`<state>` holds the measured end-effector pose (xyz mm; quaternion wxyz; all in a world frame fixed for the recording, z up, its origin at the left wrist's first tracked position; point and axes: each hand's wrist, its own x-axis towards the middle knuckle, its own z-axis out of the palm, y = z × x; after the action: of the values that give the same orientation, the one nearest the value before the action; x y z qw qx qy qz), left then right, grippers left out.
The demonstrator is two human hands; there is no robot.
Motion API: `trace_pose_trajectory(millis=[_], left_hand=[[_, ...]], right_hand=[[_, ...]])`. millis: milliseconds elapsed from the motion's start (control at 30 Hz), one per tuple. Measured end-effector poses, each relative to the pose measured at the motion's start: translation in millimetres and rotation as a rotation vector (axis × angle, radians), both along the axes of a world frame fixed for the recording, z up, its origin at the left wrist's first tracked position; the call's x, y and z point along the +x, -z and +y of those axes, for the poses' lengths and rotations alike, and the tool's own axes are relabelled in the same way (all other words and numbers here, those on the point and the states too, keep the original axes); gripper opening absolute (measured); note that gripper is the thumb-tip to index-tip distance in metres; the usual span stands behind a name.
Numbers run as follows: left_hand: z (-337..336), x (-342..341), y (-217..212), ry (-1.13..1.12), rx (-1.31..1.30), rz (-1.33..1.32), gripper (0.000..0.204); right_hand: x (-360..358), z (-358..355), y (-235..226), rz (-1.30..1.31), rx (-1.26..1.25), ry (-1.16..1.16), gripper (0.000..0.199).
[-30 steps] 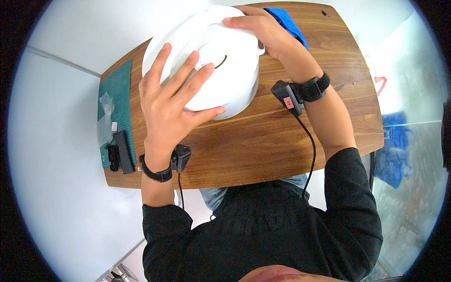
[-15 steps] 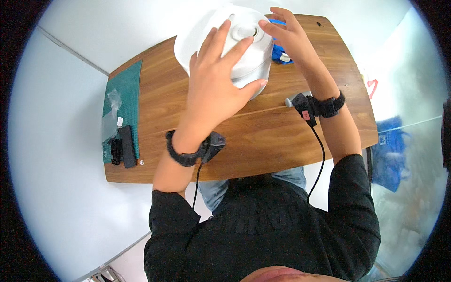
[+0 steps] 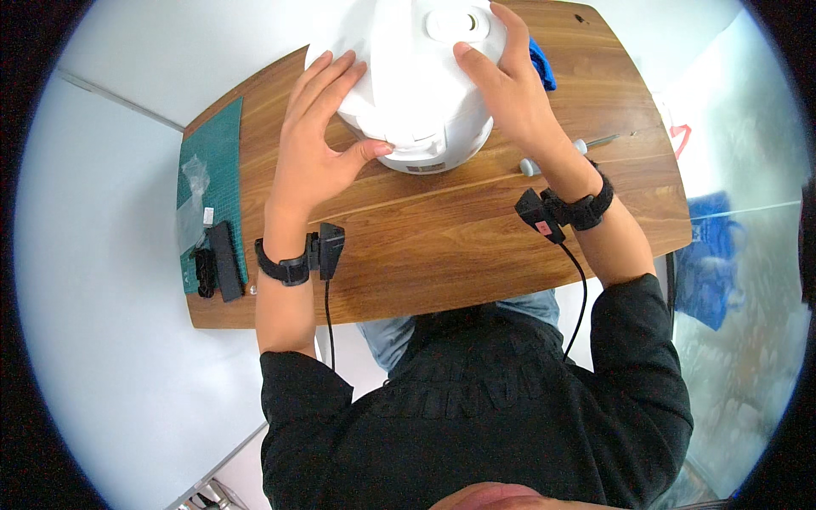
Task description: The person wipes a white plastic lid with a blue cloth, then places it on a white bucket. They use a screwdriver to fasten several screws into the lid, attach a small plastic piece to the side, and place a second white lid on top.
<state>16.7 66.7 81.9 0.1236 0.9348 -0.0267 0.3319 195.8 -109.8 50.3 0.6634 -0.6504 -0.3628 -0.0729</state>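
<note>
A white rice cooker (image 3: 416, 93), its top cut off by the upper edge of the view, stands at the far middle of the wooden table (image 3: 408, 229). Its carrying handle (image 3: 393, 42) lies across the lid, beside an oval steam vent (image 3: 459, 25). My left hand (image 3: 319, 140) clasps the cooker's left side, fingers spread on the lid's edge, thumb by the front latch. On the opposite side, my right hand (image 3: 514, 81) presses its thumb on the lid near the vent, with the fingers around the far right side, partly out of sight.
A grey-handled screwdriver (image 3: 529, 167) lies partly behind my right forearm. Something blue (image 3: 541, 68) sits beyond my right hand. At left, a green cutting mat (image 3: 223, 140) carries clear plastic wrap (image 3: 195, 183) and black pieces (image 3: 224, 259). Cables hang from both wrist straps.
The cooker has come nearer and turned, so its handle and front latch now show. My left hand has moved left onto its side; the right hand has come onto the lid.
</note>
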Motion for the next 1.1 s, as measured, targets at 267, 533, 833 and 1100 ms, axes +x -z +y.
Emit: trace_pose_trajectory(millis=[267, 533, 833, 1100], left_hand=[[-14.9, 12.6, 9.8, -0.094, 0.094, -0.14, 0.086], [-46.8, 43.3, 14.7, -0.302, 0.194, -0.18, 0.086], [-82.6, 63.8, 23.0, -0.444, 0.106, -0.18, 0.077], [-72.3, 36.1, 21.9, -0.33, -0.009, -0.144, 0.069]], right_hand=[[27.2, -0.3, -8.6, 0.044, -0.13, -0.086, 0.059], [67.5, -3.9, -14.1, -0.184, -0.223, 0.072, 0.046], [15.7, -127.3, 16.8, -0.685, -0.991, 0.135, 0.036], [8.6, -125.1, 57.3, -0.911, -1.178, 0.027, 0.019]])
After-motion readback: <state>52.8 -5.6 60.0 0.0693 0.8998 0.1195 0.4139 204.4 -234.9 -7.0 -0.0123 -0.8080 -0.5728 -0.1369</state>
